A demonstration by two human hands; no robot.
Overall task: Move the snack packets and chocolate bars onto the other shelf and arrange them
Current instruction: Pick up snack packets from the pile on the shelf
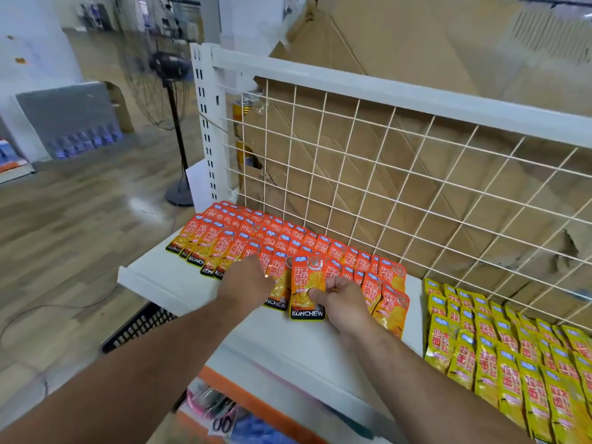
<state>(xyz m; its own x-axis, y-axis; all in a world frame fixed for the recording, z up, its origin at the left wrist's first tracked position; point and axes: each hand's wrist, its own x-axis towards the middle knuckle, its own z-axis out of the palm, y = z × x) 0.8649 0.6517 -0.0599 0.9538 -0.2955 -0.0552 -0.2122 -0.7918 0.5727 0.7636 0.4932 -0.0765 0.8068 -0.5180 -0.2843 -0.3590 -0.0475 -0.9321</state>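
Two hands working: right hand (344, 304) pinches a packet (308, 285), lining it into the row (224, 241) (left hand (245, 282) rests there, grip unclear).

1. Bright, even indoor light covers the white shelf (179, 283); shadows on it are faint and soft.
2. Left of the shelf, a pale glare shines on the floor (141, 207).
3. Beyond the shelf's left post, the fan (166, 64) looks blurred.
4. The shelf's rails bow toward the picture's edges.
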